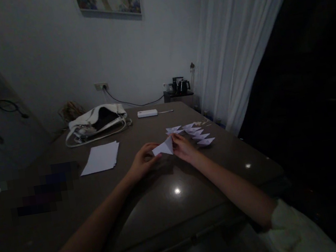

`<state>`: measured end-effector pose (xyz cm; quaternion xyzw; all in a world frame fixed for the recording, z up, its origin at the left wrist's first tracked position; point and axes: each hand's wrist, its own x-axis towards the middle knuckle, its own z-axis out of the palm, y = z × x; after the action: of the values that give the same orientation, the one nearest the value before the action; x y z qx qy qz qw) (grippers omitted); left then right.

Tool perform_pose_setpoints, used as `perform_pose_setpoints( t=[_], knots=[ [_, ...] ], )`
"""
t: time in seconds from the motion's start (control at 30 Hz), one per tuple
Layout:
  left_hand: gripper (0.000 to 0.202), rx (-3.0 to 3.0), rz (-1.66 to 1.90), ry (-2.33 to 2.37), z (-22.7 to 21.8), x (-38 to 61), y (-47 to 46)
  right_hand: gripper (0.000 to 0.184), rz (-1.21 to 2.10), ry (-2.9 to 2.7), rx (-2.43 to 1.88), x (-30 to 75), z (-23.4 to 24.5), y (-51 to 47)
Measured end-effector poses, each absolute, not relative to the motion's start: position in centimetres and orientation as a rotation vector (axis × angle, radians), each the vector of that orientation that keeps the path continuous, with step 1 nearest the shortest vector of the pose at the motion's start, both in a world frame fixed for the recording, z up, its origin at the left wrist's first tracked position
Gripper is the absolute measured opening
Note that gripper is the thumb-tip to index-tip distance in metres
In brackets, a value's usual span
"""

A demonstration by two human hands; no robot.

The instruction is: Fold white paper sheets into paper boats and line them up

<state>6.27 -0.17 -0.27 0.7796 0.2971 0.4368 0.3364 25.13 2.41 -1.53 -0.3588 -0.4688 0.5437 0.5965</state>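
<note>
My left hand (143,160) and my right hand (183,146) both pinch a small folded white paper piece (164,147) just above the dark table (153,195). The left fingers grip its left corner, the right fingers its right edge. Beyond my right hand lie several folded white paper triangles (196,133) in a loose row. A stack of flat white paper sheets (100,157) rests to the left of my left hand.
A white handbag (98,121) sits at the table's far left, with a white flat device (147,113) beside it. A kettle (182,85) stands on a side cabinet behind. White curtains (238,44) hang to the right. A blurred patch covers the table's left.
</note>
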Motion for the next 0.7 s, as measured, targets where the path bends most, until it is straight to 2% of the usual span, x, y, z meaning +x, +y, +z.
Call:
perform_pose_setpoints(
  t=[0.17,0.33,0.43,0.53,0.7],
  knots=[
    [0.032,1.904,1.191,0.778,-0.1,6.4,-0.2,0.022,1.235,-1.195,-0.904,25.0,-2.0,2.3],
    [0.037,1.764,1.105,0.866,0.4,6.5,-0.6,0.012,1.033,-1.289,-0.952,24.8,-1.2,1.7],
    [0.035,1.877,1.049,0.886,0.6,6.6,-0.8,0.017,0.821,-1.496,-0.880,24.6,-0.2,0.8],
    [0.035,2.007,1.020,0.866,0.6,6.5,-0.8,0.025,0.836,-1.709,-0.826,24.3,0.5,-0.1],
    [0.038,2.024,1.018,0.840,0.3,6.1,-0.6,0.026,0.874,-1.835,-0.767,24.2,0.5,-0.6]
  ],
)
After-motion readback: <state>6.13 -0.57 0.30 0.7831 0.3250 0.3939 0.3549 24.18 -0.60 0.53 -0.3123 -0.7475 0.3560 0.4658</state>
